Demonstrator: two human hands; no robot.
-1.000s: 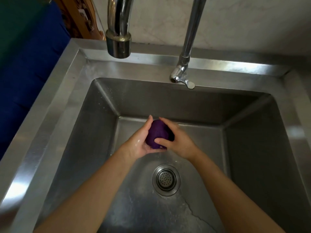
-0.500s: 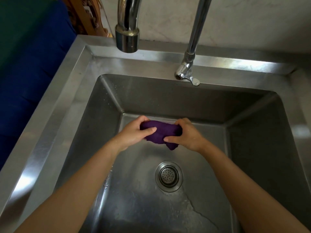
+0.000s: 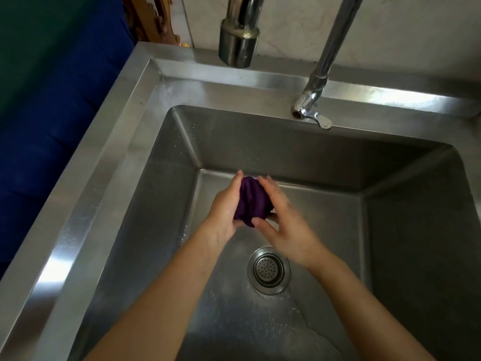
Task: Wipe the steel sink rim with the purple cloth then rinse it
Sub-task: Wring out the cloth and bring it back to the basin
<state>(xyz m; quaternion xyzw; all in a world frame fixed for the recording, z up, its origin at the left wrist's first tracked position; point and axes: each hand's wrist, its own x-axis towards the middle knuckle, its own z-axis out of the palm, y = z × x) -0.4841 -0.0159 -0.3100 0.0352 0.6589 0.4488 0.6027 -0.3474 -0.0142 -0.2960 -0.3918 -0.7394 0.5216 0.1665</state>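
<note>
Steel fills most of the view: a deep square sink (image 3: pixel 299 152) is set into the counter. Its flat rim (image 3: pixel 86 212) runs down the left edge and across the back edge, with bright glare on both stretches. Beyond the left edge lies a dark blue padded surface (image 3: pixel 52 131), and a pale wall (image 3: pixel 416 35) rises behind the back edge. The basin floor is wet: a thin sheet of water spreads toward the near edge, and droplets cling to the left wall. Two bare forearms reach in from the near edge toward the middle of the basin.

A wide chrome spout (image 3: pixel 238 45) hangs over the back rim near the back left corner. To its right a thinner tap (image 3: pixel 328 63) stands on the back rim, with a small lever (image 3: pixel 321 122) at its foot reaching out over the basin. A round perforated drain strainer (image 3: pixel 269 270) sits in the basin floor, just nearer than the hands and between the two wrists.

The left hand (image 3: pixel 223 212) cups one side of the purple cloth (image 3: pixel 251 201), its fingers lying up along it. The right hand (image 3: pixel 283 230) wraps the other side, thumb pressed into the lower front. The cloth is wadded into a tight ball and clasped between both hands over the back part of the basin floor, touching neither the walls nor the rim.
</note>
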